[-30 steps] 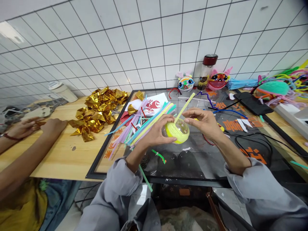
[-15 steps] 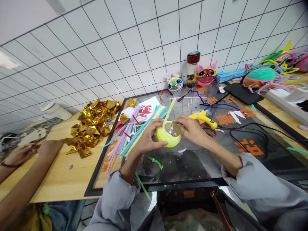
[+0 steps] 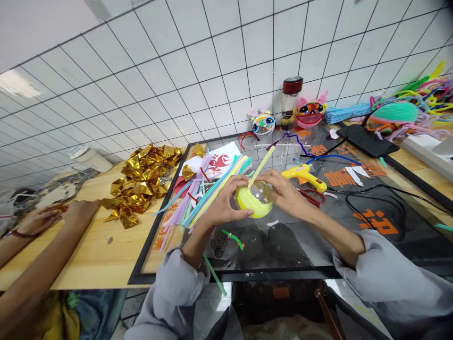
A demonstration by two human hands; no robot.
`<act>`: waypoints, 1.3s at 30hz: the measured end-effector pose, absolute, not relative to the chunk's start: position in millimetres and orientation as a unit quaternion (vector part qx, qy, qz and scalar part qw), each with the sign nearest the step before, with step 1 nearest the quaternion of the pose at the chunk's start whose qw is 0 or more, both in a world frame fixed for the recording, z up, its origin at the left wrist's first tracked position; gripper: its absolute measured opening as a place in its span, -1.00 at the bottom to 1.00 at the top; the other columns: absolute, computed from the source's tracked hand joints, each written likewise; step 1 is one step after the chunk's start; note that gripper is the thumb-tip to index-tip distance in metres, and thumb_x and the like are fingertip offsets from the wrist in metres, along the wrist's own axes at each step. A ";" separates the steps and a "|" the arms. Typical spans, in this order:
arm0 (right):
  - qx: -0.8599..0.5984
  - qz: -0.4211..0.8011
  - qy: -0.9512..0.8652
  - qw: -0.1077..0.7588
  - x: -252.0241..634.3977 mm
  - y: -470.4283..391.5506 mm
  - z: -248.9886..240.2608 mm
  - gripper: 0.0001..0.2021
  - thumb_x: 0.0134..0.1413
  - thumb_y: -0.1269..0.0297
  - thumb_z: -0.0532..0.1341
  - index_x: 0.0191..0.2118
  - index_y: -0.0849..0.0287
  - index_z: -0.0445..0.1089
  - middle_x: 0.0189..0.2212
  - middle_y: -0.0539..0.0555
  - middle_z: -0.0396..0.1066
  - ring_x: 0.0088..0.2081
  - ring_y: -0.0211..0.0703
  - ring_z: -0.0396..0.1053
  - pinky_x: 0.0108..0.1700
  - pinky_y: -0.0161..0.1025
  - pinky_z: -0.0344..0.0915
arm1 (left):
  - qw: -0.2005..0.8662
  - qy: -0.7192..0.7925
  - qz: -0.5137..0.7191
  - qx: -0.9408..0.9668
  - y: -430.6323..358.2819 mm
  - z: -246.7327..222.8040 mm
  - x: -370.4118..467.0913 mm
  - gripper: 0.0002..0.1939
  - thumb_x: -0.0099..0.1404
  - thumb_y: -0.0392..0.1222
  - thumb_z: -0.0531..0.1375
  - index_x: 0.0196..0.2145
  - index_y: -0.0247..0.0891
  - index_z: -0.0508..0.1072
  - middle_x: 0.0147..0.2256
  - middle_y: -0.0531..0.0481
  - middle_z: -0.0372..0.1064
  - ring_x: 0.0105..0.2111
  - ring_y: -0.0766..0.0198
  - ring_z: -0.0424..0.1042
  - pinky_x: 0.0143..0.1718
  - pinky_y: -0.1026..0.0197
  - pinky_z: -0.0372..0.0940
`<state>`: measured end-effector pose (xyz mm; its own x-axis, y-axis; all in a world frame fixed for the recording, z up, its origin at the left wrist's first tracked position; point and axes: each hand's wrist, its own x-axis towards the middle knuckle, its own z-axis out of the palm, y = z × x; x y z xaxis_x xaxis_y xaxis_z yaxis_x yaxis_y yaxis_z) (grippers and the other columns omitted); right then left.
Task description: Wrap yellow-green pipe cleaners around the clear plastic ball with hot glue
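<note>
Between my hands is a clear plastic ball (image 3: 255, 204), its lower part wound with yellow pipe cleaner. A loose yellow pipe cleaner end (image 3: 262, 165) sticks up from it. My left hand (image 3: 228, 202) grips the ball's left side, thumb along the front. My right hand (image 3: 283, 191) has its fingers closed at the ball's upper right edge; the fingertips are partly hidden behind it. Close to my right hand lies a yellow hot glue gun (image 3: 307, 178). Left of my left hand spreads a bundle of pastel pipe cleaners (image 3: 198, 198).
Gold foil pieces (image 3: 141, 177) cover the table at left, beside a co-worker's hands (image 3: 79, 212). Two decorated animal-face balls, one white (image 3: 263, 123) and one pink (image 3: 310, 113), stand by a glass bottle (image 3: 289, 106). A black cable (image 3: 371, 193) loops at right near a phone (image 3: 368, 140).
The view has shifted slightly, moving the scene a little to the right. The ball has turned a little in my hands, and the loose yellow end leans further right.
</note>
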<state>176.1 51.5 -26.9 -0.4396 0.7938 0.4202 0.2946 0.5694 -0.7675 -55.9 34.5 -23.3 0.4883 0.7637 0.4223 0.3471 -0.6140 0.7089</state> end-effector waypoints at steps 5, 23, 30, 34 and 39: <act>-0.334 0.327 -0.783 0.411 176.5 54.4 -31.4 -0.32 -0.22 0.65 0.02 0.03 0.03 0.51 -0.08 0.11 0.38 0.01 -0.04 0.39 0.12 -0.02 0.31 | 0.287 0.333 0.383 0.813 34.7 -24.1 -54.6 -0.38 0.11 0.07 0.44 0.04 -0.22 0.39 0.18 -0.27 0.28 0.26 -0.07 0.30 0.31 -0.16 0.21; -0.407 0.310 -0.755 0.410 181.3 58.9 -29.0 -0.54 -0.21 0.57 0.04 -0.17 0.15 0.51 -0.19 0.11 0.46 -0.14 -0.07 0.43 -0.03 -0.11 0.37 | 0.283 0.315 0.395 0.815 39.3 -31.2 -57.7 -0.39 0.12 0.06 0.43 0.03 -0.20 0.37 0.18 -0.26 0.25 0.27 -0.07 0.27 0.32 -0.17 0.17; -0.372 0.295 -0.781 0.406 178.9 55.2 -28.2 -0.47 -0.16 0.60 0.03 -0.08 0.11 0.52 -0.11 0.13 0.42 -0.04 -0.03 0.41 0.08 -0.05 0.33 | 0.281 0.320 0.389 0.817 38.6 -30.5 -58.0 -0.38 0.11 0.06 0.43 0.05 -0.19 0.36 0.18 -0.25 0.26 0.28 -0.08 0.27 0.33 -0.17 0.16; -0.339 0.314 -0.780 0.422 175.8 54.6 -30.1 -0.43 -0.17 0.61 0.04 -0.06 0.07 0.53 -0.08 0.12 0.41 0.03 -0.03 0.40 0.13 0.00 0.31 | 0.279 0.318 0.387 0.820 37.0 -27.8 -56.5 -0.40 0.13 0.05 0.43 0.04 -0.20 0.36 0.18 -0.25 0.26 0.27 -0.06 0.28 0.32 -0.16 0.17; -0.344 0.290 -0.773 0.447 187.4 60.1 -18.0 -0.60 -0.06 0.49 0.12 -0.12 0.07 0.54 -0.08 0.12 0.46 0.02 0.00 0.42 0.09 -0.01 0.33 | 0.274 0.325 0.384 0.819 36.6 -25.1 -55.6 -0.41 0.13 0.06 0.42 0.03 -0.21 0.36 0.17 -0.26 0.26 0.26 -0.06 0.29 0.32 -0.17 0.18</act>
<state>187.4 60.1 -18.0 -0.3625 0.7918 0.4915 0.2727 0.5944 -0.7565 -55.6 36.6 -25.1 0.4927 0.7437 0.4518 0.3229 -0.6384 0.6987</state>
